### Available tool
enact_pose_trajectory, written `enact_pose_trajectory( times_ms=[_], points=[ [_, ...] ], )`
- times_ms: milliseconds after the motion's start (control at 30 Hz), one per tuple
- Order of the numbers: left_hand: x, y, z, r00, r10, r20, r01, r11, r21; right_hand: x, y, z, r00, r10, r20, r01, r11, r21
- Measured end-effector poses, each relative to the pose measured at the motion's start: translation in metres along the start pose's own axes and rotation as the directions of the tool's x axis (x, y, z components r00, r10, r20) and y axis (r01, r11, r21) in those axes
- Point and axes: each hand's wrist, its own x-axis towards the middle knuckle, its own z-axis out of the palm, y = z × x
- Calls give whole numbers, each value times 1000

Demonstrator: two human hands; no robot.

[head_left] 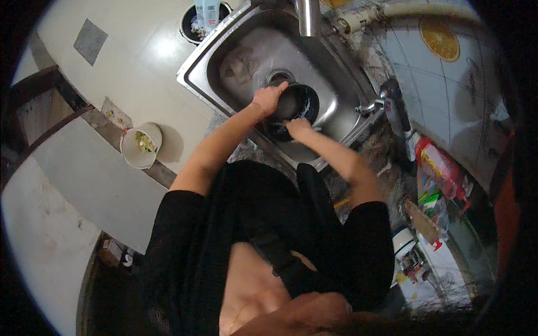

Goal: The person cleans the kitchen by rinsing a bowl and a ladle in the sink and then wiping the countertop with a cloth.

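Observation:
A round black pot (311,101) sits tilted in the steel sink (336,84), with whitish streaks on its inner wall. My left hand (269,99) is closed on the pot's rim at its left side. Over the near part of the pot, my right hand (300,129) is closed, fingers bent down toward the inside; what they hold, if anything, is hidden. A little white shows beside that hand. Beyond the pot lies the drain (279,77), and a pale crumpled cloth (240,66) rests in the sink's far left part.
The faucet spout (307,19) hangs over the far edge. A wall tap (372,106) juts in at the right. On the floor left stand a white bucket (134,159) with food scraps and a dark bin (190,33). Packages (440,168) crowd the right side.

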Motion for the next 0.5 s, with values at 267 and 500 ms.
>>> enact_pose_trajectory(
  times_ms=[267,500],
  points=[
    [3,18,4,998,54,15,-55,998,41,9,0,-37,951,152,268,-87,967,-240],
    [0,17,-9,999,32,39,-34,998,46,-34,8,-38,996,-78,50,86,980,-178]
  ],
)
